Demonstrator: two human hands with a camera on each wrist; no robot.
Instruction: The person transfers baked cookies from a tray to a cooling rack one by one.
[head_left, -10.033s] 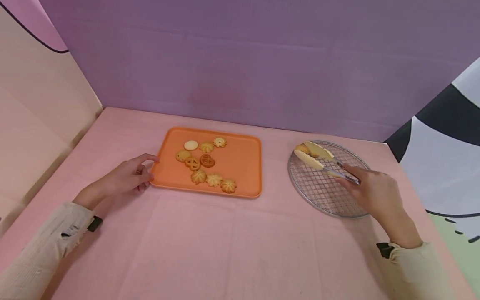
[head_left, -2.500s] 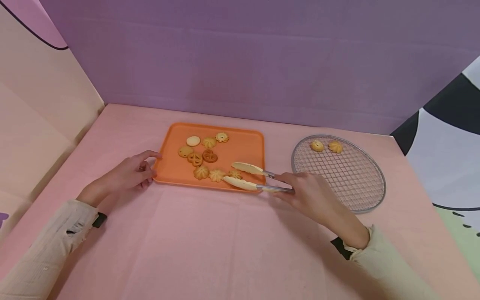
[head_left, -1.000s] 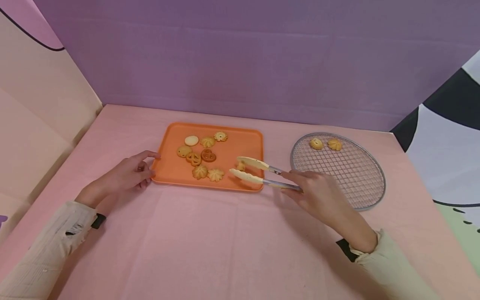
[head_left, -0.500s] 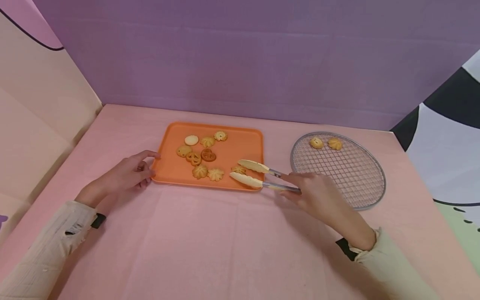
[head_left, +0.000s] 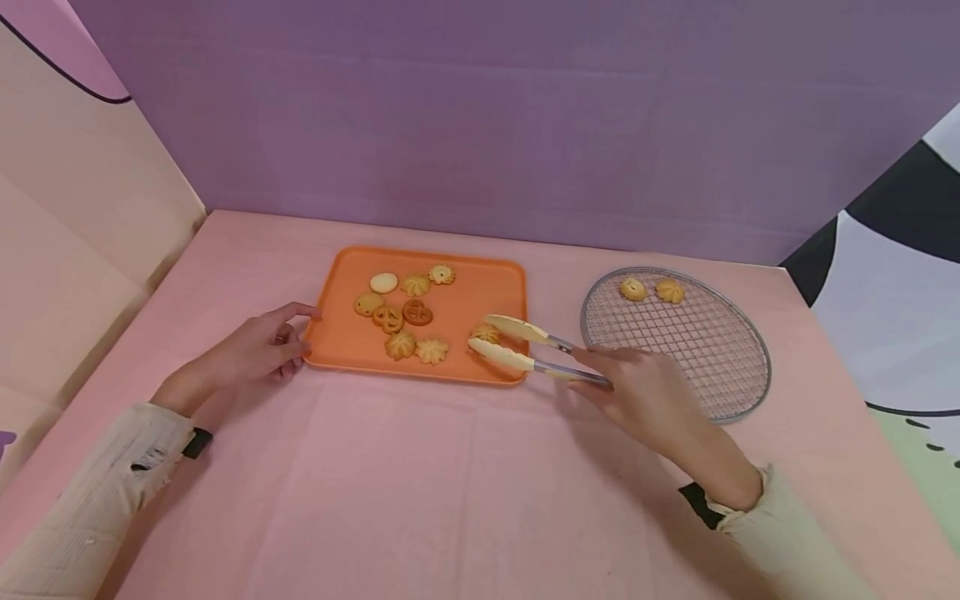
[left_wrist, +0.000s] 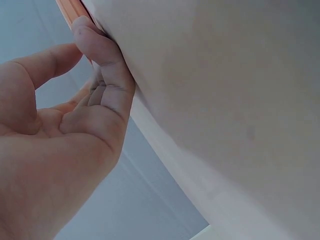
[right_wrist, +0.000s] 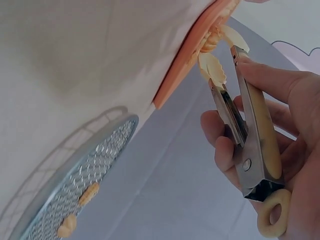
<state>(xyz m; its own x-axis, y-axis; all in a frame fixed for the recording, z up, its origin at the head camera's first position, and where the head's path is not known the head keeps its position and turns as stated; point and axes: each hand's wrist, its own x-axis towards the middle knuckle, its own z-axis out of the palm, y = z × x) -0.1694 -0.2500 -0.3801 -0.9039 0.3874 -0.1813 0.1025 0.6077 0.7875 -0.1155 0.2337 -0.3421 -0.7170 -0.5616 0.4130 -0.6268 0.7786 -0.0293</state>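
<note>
My right hand (head_left: pixel 648 396) holds a pair of tongs (head_left: pixel 504 356) with cream scalloped tips. Between the tips is a flower-shaped cookie (head_left: pixel 486 333) at the right part of the orange tray (head_left: pixel 480 287). In the right wrist view, fingers and thumb wrap the tongs' metal arms (right_wrist: pixel 260 130), and the tips straddle the cookie (right_wrist: pixel 210 42); whether both touch it I cannot tell. My left hand (head_left: pixel 262 342) holds the tray's left edge near the front corner, thumb and index finger at the rim. The left wrist view shows its curled fingers (left_wrist: pixel 107 75) against the tray edge (left_wrist: pixel 75 7).
More cookies lie left on the tray, including a pretzel-shaped one (head_left: pixel 388 317), a dark one (head_left: pixel 417 312) and a pale oval one (head_left: pixel 384 283). Right of the tray, a round wire rack (head_left: pixel 675 342) bears two cookies (head_left: pixel 670 291). A purple wall (head_left: pixel 480 125) stands behind the pink-covered table (head_left: pixel 450 483).
Ten seconds ago the tongs were over the rack with a cookie; two cookies now lie there. Since then the tongs came to the tray, and the flower-shaped cookie shifted slightly right, away from its row.
</note>
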